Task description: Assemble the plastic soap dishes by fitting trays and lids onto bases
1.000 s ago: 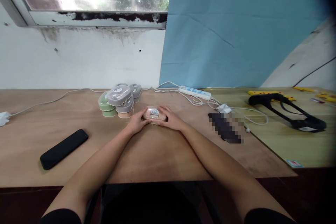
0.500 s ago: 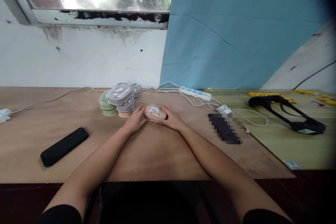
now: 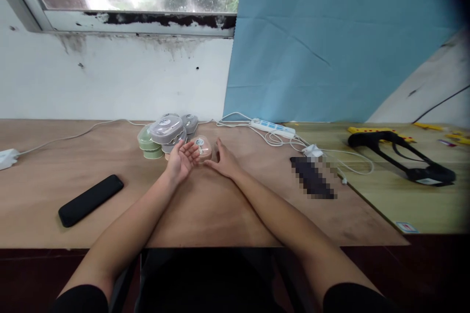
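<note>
A pink oval container (image 3: 203,147) with a clear lid and a round label stands on the table, just right of a pile of similar containers. My left hand (image 3: 182,160) is at its left front, palm turned up and fingers spread, holding nothing. On the other side my right hand (image 3: 224,159) is open, thumb and fingers apart around the near right of the pink container; whether it touches is unclear. The pile has a grey-purple container (image 3: 167,128) on top and green containers (image 3: 148,142) at its left. Part of the pile is hidden behind my left hand.
A black phone (image 3: 91,200) lies at the left. Behind on the right are a white power strip (image 3: 273,128) and tangled cables. A pixelated dark object (image 3: 312,178) lies right of my arm, and a black frame-like strap (image 3: 404,159) rests on the yellowish table.
The pink container has moved left and back, up to the pile. My left hand has come off it and turned palm up. My right hand has opened and shifted left.
</note>
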{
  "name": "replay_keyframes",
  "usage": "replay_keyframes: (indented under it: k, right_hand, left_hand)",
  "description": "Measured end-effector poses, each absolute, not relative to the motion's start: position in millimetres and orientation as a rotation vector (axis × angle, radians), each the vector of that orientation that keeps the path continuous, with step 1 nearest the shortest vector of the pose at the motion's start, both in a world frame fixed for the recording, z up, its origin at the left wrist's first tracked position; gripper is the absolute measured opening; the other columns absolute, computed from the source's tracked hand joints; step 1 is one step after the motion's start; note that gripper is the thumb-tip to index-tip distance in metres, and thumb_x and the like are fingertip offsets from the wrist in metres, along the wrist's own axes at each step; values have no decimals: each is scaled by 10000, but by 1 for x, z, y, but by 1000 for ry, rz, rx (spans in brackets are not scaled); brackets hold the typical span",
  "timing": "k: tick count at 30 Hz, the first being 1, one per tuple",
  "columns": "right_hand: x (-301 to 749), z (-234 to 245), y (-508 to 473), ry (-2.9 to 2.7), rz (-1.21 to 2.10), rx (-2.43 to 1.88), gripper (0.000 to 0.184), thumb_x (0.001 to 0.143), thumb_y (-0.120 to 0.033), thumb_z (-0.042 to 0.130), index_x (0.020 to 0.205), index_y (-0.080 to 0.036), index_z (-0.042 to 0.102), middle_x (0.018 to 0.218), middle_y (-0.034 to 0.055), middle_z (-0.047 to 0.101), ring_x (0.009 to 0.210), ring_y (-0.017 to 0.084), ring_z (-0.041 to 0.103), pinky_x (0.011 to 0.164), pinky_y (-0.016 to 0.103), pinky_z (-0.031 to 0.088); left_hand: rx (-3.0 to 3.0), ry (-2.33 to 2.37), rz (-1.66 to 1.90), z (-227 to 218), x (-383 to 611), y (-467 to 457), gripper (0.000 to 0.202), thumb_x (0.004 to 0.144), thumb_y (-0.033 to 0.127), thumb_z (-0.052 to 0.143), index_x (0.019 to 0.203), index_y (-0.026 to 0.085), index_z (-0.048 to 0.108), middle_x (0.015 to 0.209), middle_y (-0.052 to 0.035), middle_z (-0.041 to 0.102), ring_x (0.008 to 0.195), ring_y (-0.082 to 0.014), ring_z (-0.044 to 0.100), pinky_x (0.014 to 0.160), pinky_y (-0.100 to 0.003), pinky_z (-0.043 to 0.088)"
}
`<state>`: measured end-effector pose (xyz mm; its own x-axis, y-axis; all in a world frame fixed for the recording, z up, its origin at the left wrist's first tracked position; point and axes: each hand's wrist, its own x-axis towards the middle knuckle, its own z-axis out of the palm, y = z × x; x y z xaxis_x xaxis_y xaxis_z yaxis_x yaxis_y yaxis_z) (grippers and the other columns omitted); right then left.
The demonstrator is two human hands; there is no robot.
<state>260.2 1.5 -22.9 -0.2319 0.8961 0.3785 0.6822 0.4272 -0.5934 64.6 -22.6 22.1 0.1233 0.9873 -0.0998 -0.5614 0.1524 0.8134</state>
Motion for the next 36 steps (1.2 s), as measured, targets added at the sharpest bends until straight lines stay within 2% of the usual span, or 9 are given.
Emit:
replay_keyframes:
  k: [5,8,11,15,19,23,27,36]
  right_hand:
    - [268,-26,5,-2038,409,-1302,957,752,-595,643,1504,-169,231,1490,183,378,1360,344,387,1101,512,329]
    - [274,-30,8,-1995,432,-1283,902,760,-592,636,1487,-195,277,1481,163,401,1354,325,401,1110,510,323]
    - [281,-33,16,-1818,545,-1308,859,764,-593,624,1459,-191,318,1446,167,445,1319,295,451,1103,486,342]
    - [295,-35,42,-1309,795,-1345,766,752,-574,602,1384,-207,376,1374,157,509,1222,261,537,1036,466,422]
    - [332,-36,56,-861,1106,-1150,623,814,-669,347,1279,-258,405,1323,113,522,1132,209,591,917,442,515]
    - [370,-38,47,-562,1124,-815,604,817,-712,149,1051,-263,478,1299,108,525,1132,185,593,889,452,531]
    - [382,-38,40,-407,1130,-675,517,840,-664,178,953,-261,483,1232,95,571,1134,186,590,893,471,529]
    - [388,-36,47,-346,1143,-652,437,841,-629,237,917,-263,463,1173,74,597,1052,175,620,831,430,551]
  left_hand:
    - [529,715,1082,6,67,-22,525,870,640,377,970,178,604,969,-112,682,811,-206,675,720,-353,533]
    - [534,719,1076,2,70,-23,539,861,653,390,965,173,611,1009,-116,680,812,-202,672,695,-332,527]
    - [494,719,1161,6,71,-25,505,863,627,404,942,174,614,977,-99,683,723,-170,651,612,-288,503]
    - [388,761,1258,15,79,-23,484,870,613,378,893,183,598,837,-61,670,577,-128,586,517,-246,448]
    - [423,785,1180,17,88,-21,424,883,564,406,891,183,592,776,-42,656,551,-119,577,505,-234,438]
    - [431,760,1152,10,84,-22,362,892,498,452,894,168,601,751,-41,648,550,-115,581,521,-240,464]
    - [461,757,1120,5,79,-23,343,896,481,463,900,171,610,752,-35,647,543,-114,578,512,-241,469]
    - [445,827,1101,7,82,-20,259,894,399,504,888,164,612,728,-17,638,517,-98,570,496,-228,474]
